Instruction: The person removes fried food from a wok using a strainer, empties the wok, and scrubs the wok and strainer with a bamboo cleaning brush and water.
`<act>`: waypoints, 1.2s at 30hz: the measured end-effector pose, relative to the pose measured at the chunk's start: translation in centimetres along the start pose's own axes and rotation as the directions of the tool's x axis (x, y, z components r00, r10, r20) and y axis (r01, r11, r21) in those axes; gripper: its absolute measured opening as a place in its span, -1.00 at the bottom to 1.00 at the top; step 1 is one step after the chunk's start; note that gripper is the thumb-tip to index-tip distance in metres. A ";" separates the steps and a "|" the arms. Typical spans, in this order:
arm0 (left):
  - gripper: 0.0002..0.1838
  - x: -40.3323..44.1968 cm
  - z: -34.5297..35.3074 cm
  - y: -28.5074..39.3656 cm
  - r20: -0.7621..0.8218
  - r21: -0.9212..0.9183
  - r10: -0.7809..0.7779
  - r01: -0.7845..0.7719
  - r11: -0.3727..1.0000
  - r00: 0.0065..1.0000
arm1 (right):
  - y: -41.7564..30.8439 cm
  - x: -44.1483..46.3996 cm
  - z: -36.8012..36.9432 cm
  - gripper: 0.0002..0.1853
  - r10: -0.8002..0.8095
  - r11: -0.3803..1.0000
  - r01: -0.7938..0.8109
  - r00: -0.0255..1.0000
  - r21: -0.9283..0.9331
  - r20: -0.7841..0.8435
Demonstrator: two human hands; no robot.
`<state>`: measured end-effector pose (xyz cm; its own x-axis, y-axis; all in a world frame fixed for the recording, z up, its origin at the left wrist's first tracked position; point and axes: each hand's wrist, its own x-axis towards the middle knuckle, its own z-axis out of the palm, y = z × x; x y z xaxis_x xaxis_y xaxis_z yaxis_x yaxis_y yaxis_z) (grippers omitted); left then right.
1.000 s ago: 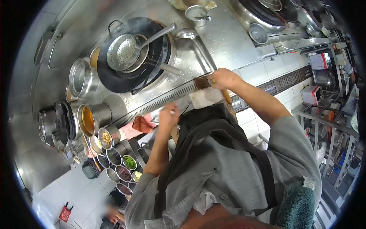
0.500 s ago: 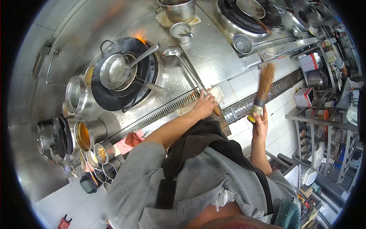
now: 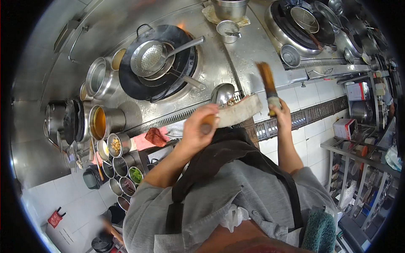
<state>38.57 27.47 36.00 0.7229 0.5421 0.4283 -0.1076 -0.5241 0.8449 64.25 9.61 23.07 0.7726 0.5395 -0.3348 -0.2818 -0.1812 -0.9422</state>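
The ladle (image 3: 223, 92) has shifted from beside the wok (image 3: 135, 82) to the bench's (image 3: 253, 55) near edge; the left hand's (image 3: 197, 131) fingers grasp a wooden handle, probably its own. The right hand's (image 3: 282, 113) fingers clench the brush (image 3: 268, 86), leaving both occupied.

No lettering, numbers or signs can be read.

The brush (image 3: 268, 86) has brown bristles, a dark band and a pale grip; it is in the right hand (image 3: 282, 114), bristles up and leaning left. The ladle (image 3: 222, 93), round metal bowl foremost, has its wooden handle in the left hand (image 3: 197, 131). The 2 are apart.
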 end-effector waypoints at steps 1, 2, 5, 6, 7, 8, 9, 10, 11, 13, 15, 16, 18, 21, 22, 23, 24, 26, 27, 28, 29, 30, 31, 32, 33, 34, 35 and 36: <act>-0.70 -1.0 -1.0 -0.2 -0.078 -0.029 -0.039 0.037 0.999 0.996 | 0.6 2.1 0.6 -0.33 -0.028 0.996 0.034 0.996 -0.082 0.085; -0.72 -2.0 -1.8 -0.4 -0.151 -0.063 -0.084 0.075 0.995 0.985 | -1.2 2.8 2.0 -0.32 -0.119 0.911 0.169 0.981 -0.376 0.152; -0.69 -4.2 -3.5 -1.5 -0.292 -0.119 -0.083 0.050 0.992 0.953 | -1.6 6.5 5.9 -0.34 -0.305 0.552 0.482 0.876 -0.680 0.373; -0.67 -4.4 -4.2 -1.4 -0.327 -0.113 -0.077 0.042 0.993 0.942 | -2.7 6.7 7.5 -0.40 -0.239 0.453 0.501 0.865 -0.738 0.441; -0.67 -4.6 -4.8 -1.6 -0.340 -0.115 -0.089 0.053 0.992 0.936 | -3.6 6.4 9.2 -0.46 -0.172 0.323 0.517 0.855 -0.792 0.489; -0.66 -4.8 -5.5 -1.8 -0.356 -0.117 -0.095 0.056 0.992 0.930 | -3.5 6.1 10.1 -0.46 -0.155 0.315 0.510 0.860 -0.801 0.487; -0.64 -4.8 -6.3 -2.0 -0.337 -0.119 -0.112 0.076 0.990 0.935 | -3.5 6.0 10.9 -0.47 -0.014 0.157 0.526 0.847 -0.836 0.531; -0.63 -4.7 -7.3 -2.4 -0.320 -0.121 -0.139 0.105 0.987 0.937 | -3.6 5.7 11.5 -0.48 0.133 -0.005 0.550 0.828 -0.835 0.545; -0.63 -4.4 -8.3 -2.5 -0.285 -0.067 -0.125 0.111 0.992 0.950 | -3.8 4.7 11.6 -0.46 0.209 -0.048 0.564 0.813 -0.824 0.544; -0.63 -3.4 -9.7 -2.6 -0.260 -0.025 -0.116 0.113 0.993 0.959 | -4.7 3.4 11.3 -0.50 0.246 -0.034 0.598 0.782 -0.801 0.573; -0.64 -2.4 -10.8 -2.6 -0.158 0.070 -0.148 0.161 0.984 0.976 | -4.7 3.0 11.2 -0.65 0.197 -0.028 0.668 0.733 -0.743 0.651; -0.64 -1.5 -11.2 -2.5 -0.165 0.063 -0.150 0.162 0.985 0.975 | -5.9 2.7 12.3 -0.65 0.202 -0.037 0.670 0.732 -0.742 0.651; -0.61 0.7 -11.2 -2.1 0.056 0.091 -0.191 0.186 0.978 0.980 | -8.4 2.3 14.9 -0.73 0.243 -0.226 0.697 0.717 -0.680 0.654; -0.52 5.6 -9.5 -2.4 0.283 0.268 0.033 -0.112 0.957 0.959 | -7.8 2.1 18.1 -0.76 0.369 -0.416 0.753 0.653 -0.511 0.662; -0.49 7.3 -8.3 -2.4 0.347 0.291 0.068 -0.177 0.940 0.935 | -7.4 2.0 18.8 -0.77 0.474 -0.487 0.776 0.621 -0.401 0.624; -0.50 8.7 -6.9 -2.5 0.383 0.292 0.057 -0.179 0.940 0.922 | -4.1 2.4 18.7 -0.77 0.471 -0.483 0.798 0.584 -0.361 0.661; -0.51 10.0 -5.7 -2.7 0.413 0.297 0.048 -0.184 0.937 0.909 | -1.1 3.0 18.7 -0.77 0.464 -0.483 0.816 0.545 -0.317 0.698; -0.58 12.0 -3.7 -3.4 0.410 0.298 0.080 -0.217 0.930 0.908 | -1.9 0.9 20.5 -0.77 0.447 -0.418 0.779 0.625 -0.468 0.640; -0.58 12.6 -3.5 -3.6 0.413 0.301 0.076 -0.214 0.929 0.908 | -1.8 1.6 20.4 -0.76 0.376 -0.297 0.765 0.644 -0.572 0.666; -0.60 13.0 -3.3 -3.5 0.408 0.317 0.046 -0.189 0.929 0.912 | -3.0 1.0 20.6 -0.76 0.380 -0.286 0.763 0.646 -0.579 0.663; -0.63 13.5 -3.0 -3.5 0.405 0.329 0.024 -0.170 0.929 0.914 | -4.7 0.9 20.4 -0.77 0.331 -0.176 0.777 0.625 -0.605 0.707; -0.63 13.9 -2.8 -3.6 0.416 0.321 0.029 -0.176 0.930 0.909 | -6.3 0.8 20.2 -0.77 0.273 -0.067 0.784 0.609 -0.617 0.744; -0.62 14.2 -3.0 -3.9 0.390 0.316 0.040 -0.174 0.933 0.920 | -6.8 0.7 20.1 -0.77 0.271 -0.062 0.779 0.615 -0.624 0.740; -0.60 14.6 -3.1 -4.2 0.365 0.312 0.050 -0.173 0.934 0.930 | -7.1 0.7 20.3 -0.77 0.320 -0.158 0.768 0.634 -0.621 0.704; -0.58 14.9 -3.3 -4.3 0.344 0.303 0.048 -0.159 0.939 0.938 | -7.2 0.6 20.4 -0.77 0.367 -0.249 0.754 0.655 -0.609 0.661; -0.58 15.2 -3.1 -4.2 0.352 0.303 0.050 -0.165 0.939 0.935 | -7.2 0.6 20.6 -0.77 0.407 -0.341 0.736 0.676 -0.584 0.614; -0.62 15.6 -3.0 -4.2 0.333 0.301 0.013 -0.119 0.946 0.943 | -6.5 0.6 20.8 -0.77 0.405 -0.336 0.734 0.678 -0.590 0.613; -0.64 15.9 -2.9 -3.9 0.316 0.300 -0.027 -0.073 0.951 0.949 | -5.1 0.6 21.3 -0.77 0.415 -0.323 0.745 0.666 -0.584 0.620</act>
<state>48.48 40.02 40.41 0.9040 0.3208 0.2827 0.0493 -0.7349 0.6764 54.04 28.33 27.97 0.0444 0.7936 -0.6068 0.9987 -0.0196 0.0475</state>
